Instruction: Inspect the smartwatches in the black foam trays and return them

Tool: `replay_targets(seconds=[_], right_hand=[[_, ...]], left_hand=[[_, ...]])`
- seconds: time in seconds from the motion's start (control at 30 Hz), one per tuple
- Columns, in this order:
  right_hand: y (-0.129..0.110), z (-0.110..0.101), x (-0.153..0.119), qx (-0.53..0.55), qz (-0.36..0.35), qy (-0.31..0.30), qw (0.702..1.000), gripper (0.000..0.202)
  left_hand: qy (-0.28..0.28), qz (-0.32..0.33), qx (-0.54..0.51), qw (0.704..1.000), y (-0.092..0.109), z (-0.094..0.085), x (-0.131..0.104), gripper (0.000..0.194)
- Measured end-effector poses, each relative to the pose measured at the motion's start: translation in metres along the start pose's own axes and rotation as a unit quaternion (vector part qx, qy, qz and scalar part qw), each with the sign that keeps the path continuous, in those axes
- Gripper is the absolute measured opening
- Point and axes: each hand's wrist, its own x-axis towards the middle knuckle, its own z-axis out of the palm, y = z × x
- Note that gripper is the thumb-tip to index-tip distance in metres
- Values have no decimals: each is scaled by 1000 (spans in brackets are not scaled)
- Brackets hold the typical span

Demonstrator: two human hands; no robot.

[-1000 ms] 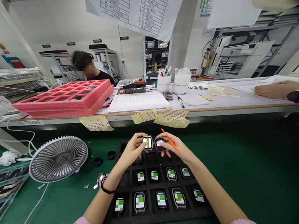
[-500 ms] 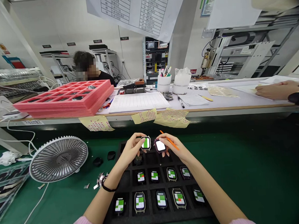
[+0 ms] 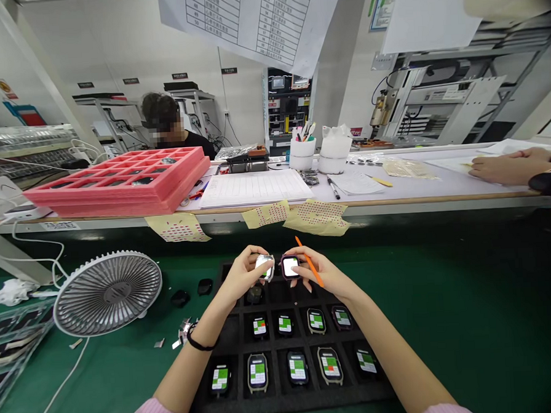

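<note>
Two watches, tilted since a moment ago, are gripped above the black tray (image 3: 230,399) of nine, one per hand: left hand (image 3: 242,276), right hand (image 3: 320,275) with orange stylus (image 3: 310,270).

Glossy glass-faced watches (image 3: 297,367) sit in matt black foam tray (image 3: 226,332).

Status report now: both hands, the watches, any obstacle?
Left hand holds a watch. Right hand holds a second watch and an orange stick. Both above the black tray. No obstacle.
</note>
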Motion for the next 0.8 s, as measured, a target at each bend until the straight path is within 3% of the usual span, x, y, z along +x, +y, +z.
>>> replay_targets(seconds=[0.4,0.8], right_hand=[[1,0,2,13,-11,1,1000,38],[7,0,3,43,-15,77,996,26]], left_hand=[[-79,8,-4,997,-3,-6,-2,51],[-43,-16,-17,999,-7,-6,4,39]])
